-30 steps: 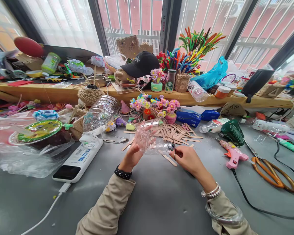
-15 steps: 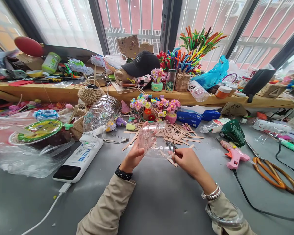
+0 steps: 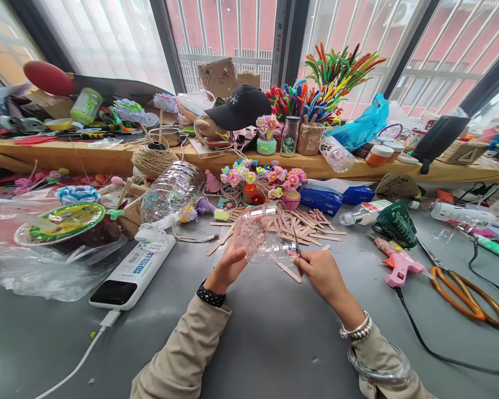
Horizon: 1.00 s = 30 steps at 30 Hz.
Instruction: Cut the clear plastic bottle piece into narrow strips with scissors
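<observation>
My left hand [image 3: 228,267] grips a cut piece of clear plastic bottle [image 3: 263,231], holding it above the grey table [image 3: 274,332]. At the piece's right edge my right hand [image 3: 321,271] is closed around small dark scissors [image 3: 296,247], whose thin blades point up against the plastic. Right behind the bottle piece a heap of wooden craft sticks [image 3: 299,224] lies on the table. One loose stick [image 3: 289,272] lies between my hands.
A white power bank [image 3: 133,271] with a cable lies at the left beside plastic bags. A pink glue gun [image 3: 397,265] and orange-handled scissors [image 3: 468,291] lie at the right. Another clear bottle [image 3: 170,191], twine, paper flowers, blue tissue packs and a cluttered wooden shelf stand behind.
The bottle piece has turned and shifted a little in my left hand. My right hand with the scissors has stayed at its right edge.
</observation>
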Each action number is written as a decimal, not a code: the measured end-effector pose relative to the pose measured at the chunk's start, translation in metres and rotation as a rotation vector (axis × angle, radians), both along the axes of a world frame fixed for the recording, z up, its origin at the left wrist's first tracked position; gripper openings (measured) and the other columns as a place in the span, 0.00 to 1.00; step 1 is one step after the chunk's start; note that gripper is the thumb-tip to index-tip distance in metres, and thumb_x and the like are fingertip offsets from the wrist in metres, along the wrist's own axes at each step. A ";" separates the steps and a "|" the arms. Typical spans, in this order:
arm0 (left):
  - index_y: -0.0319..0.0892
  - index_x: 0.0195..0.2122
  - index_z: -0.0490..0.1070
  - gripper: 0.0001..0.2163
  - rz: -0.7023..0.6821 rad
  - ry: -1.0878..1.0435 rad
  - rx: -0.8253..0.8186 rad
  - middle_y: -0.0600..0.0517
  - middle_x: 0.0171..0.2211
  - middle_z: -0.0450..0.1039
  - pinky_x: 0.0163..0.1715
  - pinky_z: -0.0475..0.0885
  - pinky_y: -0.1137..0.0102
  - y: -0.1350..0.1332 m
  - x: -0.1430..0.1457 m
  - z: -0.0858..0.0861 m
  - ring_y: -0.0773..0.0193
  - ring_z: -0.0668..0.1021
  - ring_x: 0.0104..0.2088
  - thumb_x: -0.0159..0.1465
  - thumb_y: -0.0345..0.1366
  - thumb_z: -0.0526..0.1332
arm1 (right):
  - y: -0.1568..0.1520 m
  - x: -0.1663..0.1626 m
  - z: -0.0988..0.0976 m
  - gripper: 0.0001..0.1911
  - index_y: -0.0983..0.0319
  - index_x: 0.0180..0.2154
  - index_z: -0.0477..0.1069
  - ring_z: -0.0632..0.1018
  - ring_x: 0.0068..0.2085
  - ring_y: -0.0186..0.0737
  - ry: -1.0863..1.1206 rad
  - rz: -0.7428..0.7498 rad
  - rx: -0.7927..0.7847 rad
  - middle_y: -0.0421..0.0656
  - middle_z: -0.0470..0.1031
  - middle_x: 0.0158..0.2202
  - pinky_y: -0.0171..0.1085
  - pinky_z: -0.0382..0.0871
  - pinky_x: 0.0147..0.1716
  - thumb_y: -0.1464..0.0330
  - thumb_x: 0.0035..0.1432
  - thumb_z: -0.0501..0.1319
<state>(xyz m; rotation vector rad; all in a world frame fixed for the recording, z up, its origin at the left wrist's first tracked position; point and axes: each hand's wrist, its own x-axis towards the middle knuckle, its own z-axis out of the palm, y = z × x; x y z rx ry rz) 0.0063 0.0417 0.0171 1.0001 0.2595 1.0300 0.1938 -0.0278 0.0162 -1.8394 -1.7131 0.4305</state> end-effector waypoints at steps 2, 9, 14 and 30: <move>0.54 0.60 0.52 0.41 0.007 0.001 -0.004 0.50 0.60 0.58 0.60 0.48 0.51 0.000 0.000 0.000 0.47 0.56 0.62 0.45 0.47 0.67 | 0.000 0.000 -0.001 0.30 0.60 0.09 0.61 0.64 0.18 0.32 0.003 -0.009 0.017 0.40 0.64 0.11 0.33 0.54 0.23 0.54 0.58 0.48; 0.53 0.62 0.48 0.42 -0.001 -0.050 0.004 0.50 0.61 0.56 0.60 0.48 0.52 -0.001 0.000 0.002 0.46 0.54 0.63 0.47 0.45 0.66 | 0.000 -0.006 0.002 0.25 0.60 0.11 0.52 0.55 0.17 0.30 -0.002 -0.032 0.000 0.36 0.53 0.11 0.33 0.46 0.19 0.55 0.53 0.50; 0.53 0.61 0.50 0.42 -0.007 -0.020 0.029 0.51 0.62 0.54 0.61 0.48 0.52 -0.001 -0.001 0.002 0.46 0.54 0.63 0.46 0.46 0.66 | -0.001 -0.006 0.006 0.24 0.60 0.11 0.50 0.54 0.17 0.31 -0.022 -0.011 -0.016 0.36 0.52 0.11 0.34 0.45 0.19 0.56 0.52 0.51; 0.53 0.62 0.48 0.41 -0.065 -0.053 -0.005 0.49 0.62 0.55 0.60 0.48 0.52 -0.003 0.000 0.002 0.46 0.53 0.63 0.48 0.45 0.66 | 0.001 -0.004 0.002 0.32 0.60 0.10 0.57 0.65 0.18 0.34 -0.017 -0.015 0.019 0.41 0.65 0.12 0.34 0.53 0.23 0.49 0.57 0.44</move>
